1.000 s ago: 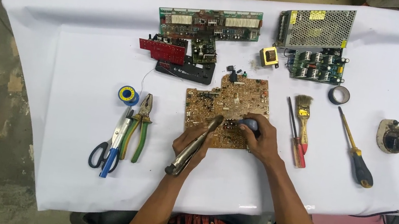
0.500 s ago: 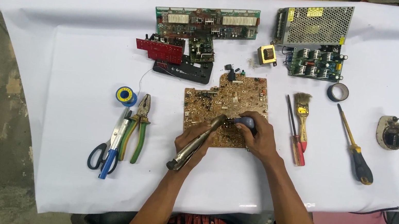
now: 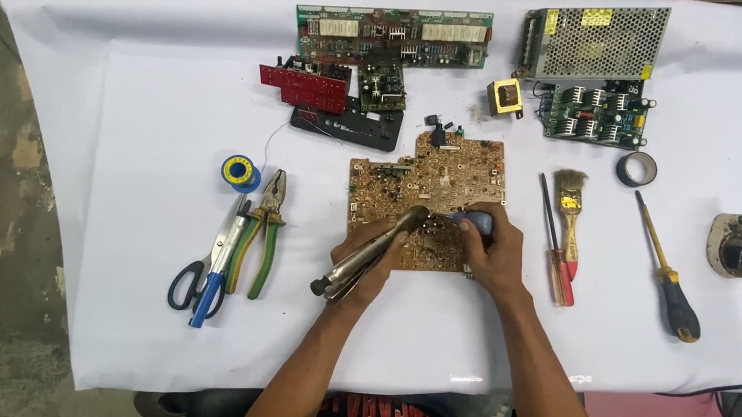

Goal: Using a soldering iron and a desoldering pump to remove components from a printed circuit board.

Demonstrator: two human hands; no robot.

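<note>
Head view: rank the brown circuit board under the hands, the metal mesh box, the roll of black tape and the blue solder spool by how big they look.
1. brown circuit board, largest
2. metal mesh box, clearly smaller than the board
3. and 4. roll of black tape and blue solder spool: too alike to rank; both far smaller.

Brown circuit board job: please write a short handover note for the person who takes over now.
Left hand: holds a metal tool, its tip on the brown circuit board.
Right hand: holds a blue-grey tool on the same board.
The board lies flat at the centre of the white table. Pliers and scissors lie left, screwdrivers and a brush right.
Done or left: cannot tell; both tools are at the board.
</note>
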